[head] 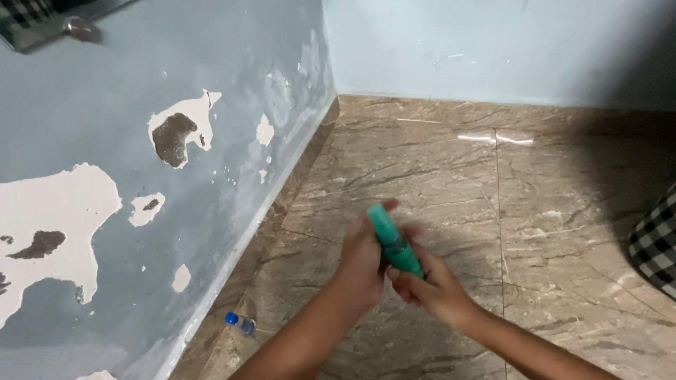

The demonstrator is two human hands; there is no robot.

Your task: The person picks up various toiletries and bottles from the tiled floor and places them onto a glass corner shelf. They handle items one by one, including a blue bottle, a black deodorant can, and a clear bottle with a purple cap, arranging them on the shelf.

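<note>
Here both forearms reach in from the bottom edge and meet over the brown marble-patterned floor (pixel 535 211). The left hand (pixel 362 264) is raised with its palm turned toward the right, fingers curled around the upper part of a green tube-like bottle (pixel 394 243); its thumb tip shows just beside the bottle's top end. The right hand (pixel 433 288) comes in lower, wrist bent, its fingers closed round the bottle's lower end. So both hands are wrapped on the same thing, which sits tilted between them, top leaning toward the left, held in the air above the floor tiles. The picture is a little blurred at the grip, so whether the dark band at the bottle's middle is a cap seam or a shadow cannot be told.

Down by the foot of the wall, a small clear bottle with a blue cap (pixel 241 323) lies on the floor, well apart from the hands. The blue-grey wall (pixel 105 84) on the left has large peeled patches. A black-and-white checked cloth (pixel 655 243) shows at the right edge.
</note>
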